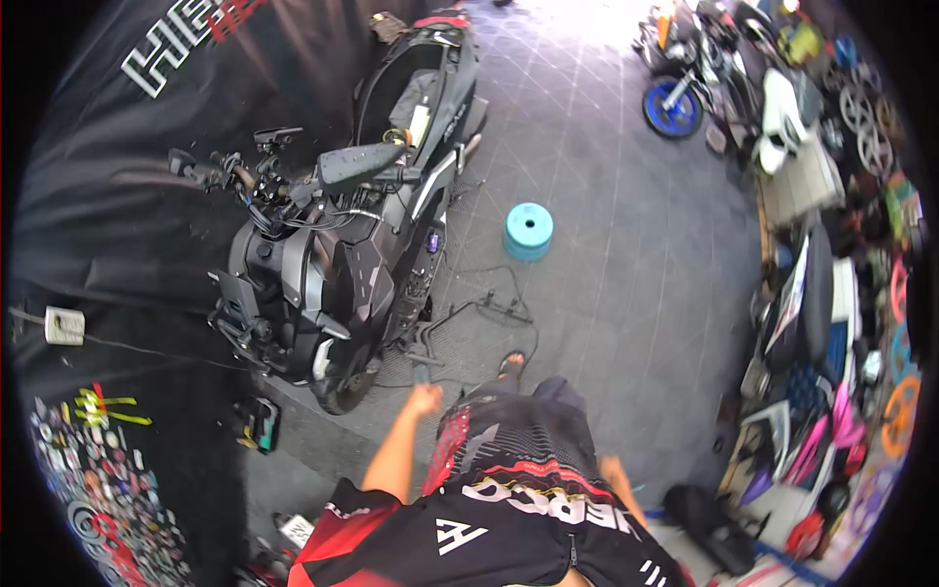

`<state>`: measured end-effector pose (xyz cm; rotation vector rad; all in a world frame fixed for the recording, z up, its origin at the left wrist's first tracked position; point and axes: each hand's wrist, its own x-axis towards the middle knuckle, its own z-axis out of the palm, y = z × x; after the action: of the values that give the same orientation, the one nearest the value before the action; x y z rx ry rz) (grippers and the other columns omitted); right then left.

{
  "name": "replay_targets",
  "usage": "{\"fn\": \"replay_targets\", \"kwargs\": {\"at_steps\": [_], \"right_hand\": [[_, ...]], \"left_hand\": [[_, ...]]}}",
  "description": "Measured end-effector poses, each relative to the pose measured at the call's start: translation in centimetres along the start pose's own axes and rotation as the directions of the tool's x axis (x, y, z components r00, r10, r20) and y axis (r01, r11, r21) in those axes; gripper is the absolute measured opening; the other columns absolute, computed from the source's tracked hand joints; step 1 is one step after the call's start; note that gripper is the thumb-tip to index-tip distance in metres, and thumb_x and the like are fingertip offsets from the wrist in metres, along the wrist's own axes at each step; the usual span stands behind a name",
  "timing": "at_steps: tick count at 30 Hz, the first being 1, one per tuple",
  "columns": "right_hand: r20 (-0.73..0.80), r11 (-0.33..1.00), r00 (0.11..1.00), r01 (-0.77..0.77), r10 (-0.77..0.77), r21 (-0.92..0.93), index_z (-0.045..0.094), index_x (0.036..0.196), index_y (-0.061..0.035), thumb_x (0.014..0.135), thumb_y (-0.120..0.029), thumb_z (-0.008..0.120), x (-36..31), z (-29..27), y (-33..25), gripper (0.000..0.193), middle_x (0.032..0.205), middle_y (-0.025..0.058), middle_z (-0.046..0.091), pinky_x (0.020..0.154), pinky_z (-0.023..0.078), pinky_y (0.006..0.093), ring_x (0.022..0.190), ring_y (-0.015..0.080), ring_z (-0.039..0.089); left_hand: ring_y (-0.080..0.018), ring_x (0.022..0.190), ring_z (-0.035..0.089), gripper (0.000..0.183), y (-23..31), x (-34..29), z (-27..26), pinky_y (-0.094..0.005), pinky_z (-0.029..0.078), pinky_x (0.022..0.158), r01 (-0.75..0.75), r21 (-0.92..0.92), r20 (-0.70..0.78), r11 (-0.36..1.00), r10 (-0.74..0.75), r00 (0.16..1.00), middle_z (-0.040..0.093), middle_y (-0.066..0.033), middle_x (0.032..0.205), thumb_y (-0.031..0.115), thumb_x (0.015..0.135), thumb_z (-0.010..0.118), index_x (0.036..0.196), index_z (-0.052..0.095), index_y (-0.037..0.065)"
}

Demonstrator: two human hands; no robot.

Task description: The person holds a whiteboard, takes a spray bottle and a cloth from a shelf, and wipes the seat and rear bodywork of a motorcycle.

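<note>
My left hand [423, 399] is closed, its fingers wrapped round the lower end of a short grey object [421, 374] that I cannot name for certain. It is low in front of me, near the front wheel [344, 391] of a dark scooter [367, 264]. The scooter's handlebar [245, 181] is bare, with cables showing, and its storage well [401, 93] is uncovered. A bent black metal frame [455, 318] lies on the floor beyond my left hand. My right hand [611, 465] hangs at my right side, its fingers too small and hidden to read.
A turquoise round stool [528, 233] stands on the tiled floor ahead. A black cable [523, 284] loops across the floor near my foot [513, 364]. Along the right are a motorcycle with a blue wheel [673, 108] and body panels [802, 293]. An open tool case [259, 426] lies left.
</note>
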<state>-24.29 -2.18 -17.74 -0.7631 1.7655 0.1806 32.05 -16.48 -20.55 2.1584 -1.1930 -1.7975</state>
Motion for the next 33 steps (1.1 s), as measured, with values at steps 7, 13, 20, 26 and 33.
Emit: {"fn": "replay_targets", "kwargs": {"at_steps": [7, 13, 20, 26, 33], "right_hand": [[0.096, 0.976, 0.995, -0.007, -0.015, 0.219, 0.072, 0.097, -0.0002, 0.092, -0.022, 0.056, 4.8, -10.8, -7.8, 0.028, 0.101, 0.0203, 0.071, 0.079, 0.053, 0.0451, 0.092, 0.0338, 0.068], [0.180, 0.946, 0.938, 0.314, -0.297, -0.077, 0.072, 0.099, 0.0005, 0.094, -0.023, 0.058, 11.7, -29.0, -27.9, 0.028, 0.098, 0.0167, 0.071, 0.076, 0.052, 0.0411, 0.087, 0.0288, 0.066], [0.262, 0.696, 0.887, 0.460, -0.380, -0.552, 0.071, 0.100, 0.0012, 0.096, -0.024, 0.060, 19.9, -38.0, -53.1, 0.028, 0.094, 0.0126, 0.071, 0.072, 0.051, 0.0365, 0.082, 0.0230, 0.064], [0.471, 0.335, 0.816, 0.571, -0.335, -0.750, 0.070, 0.101, 0.0019, 0.097, -0.026, 0.062, 16.0, -22.6, -57.4, 0.029, 0.090, 0.0090, 0.071, 0.069, 0.050, 0.0326, 0.078, 0.0180, 0.062], [0.898, -0.454, 0.378, 0.856, 0.224, -0.247, 0.070, 0.102, 0.0016, 0.099, -0.028, 0.063, -1.8, 15.4, -33.4, 0.031, 0.087, 0.0077, 0.071, 0.065, 0.049, 0.0301, 0.071, 0.0128, 0.059]], "left_hand": [[-0.0117, 0.065, 0.064, 0.032, 22.3, 1.3, -4.7, -0.0281, 0.052, 0.062, -0.466, -0.325, -0.620, 0.823, 0.187, 0.762, 0.066, -0.0033, 0.068, 0.024, 0.101, 0.060, 0.079, 0.064, 0.002], [-0.0201, 0.063, 0.068, 0.039, 16.3, 0.5, 14.9, -0.0360, 0.054, 0.067, -0.094, -0.528, -0.716, 0.844, -0.382, 0.584, 0.069, -0.0112, 0.066, 0.037, 0.096, 0.064, 0.085, 0.069, 0.000], [-0.0370, 0.100, 0.072, 0.046, 5.8, -11.1, 39.3, -0.0464, 0.057, 0.086, 0.322, -0.913, -0.163, 0.250, -0.948, 0.272, 0.073, -0.0229, 0.104, 0.045, 0.086, 0.066, 0.096, 0.076, 0.001], [-0.0392, 0.127, 0.058, 0.061, 7.0, -11.7, 47.0, -0.0443, 0.046, 0.107, -0.196, -0.975, 0.011, -0.108, -0.899, 0.439, 0.058, -0.0300, 0.136, 0.041, 0.091, 0.060, 0.133, 0.060, -0.004], [-0.0316, 0.103, 0.068, 0.043, -6.5, -24.0, 60.8, -0.0411, 0.052, 0.094, -0.210, -0.954, 0.070, -0.212, -0.843, 0.533, 0.071, -0.0207, 0.110, 0.037, 0.090, 0.068, 0.117, 0.070, 0.003]]}}
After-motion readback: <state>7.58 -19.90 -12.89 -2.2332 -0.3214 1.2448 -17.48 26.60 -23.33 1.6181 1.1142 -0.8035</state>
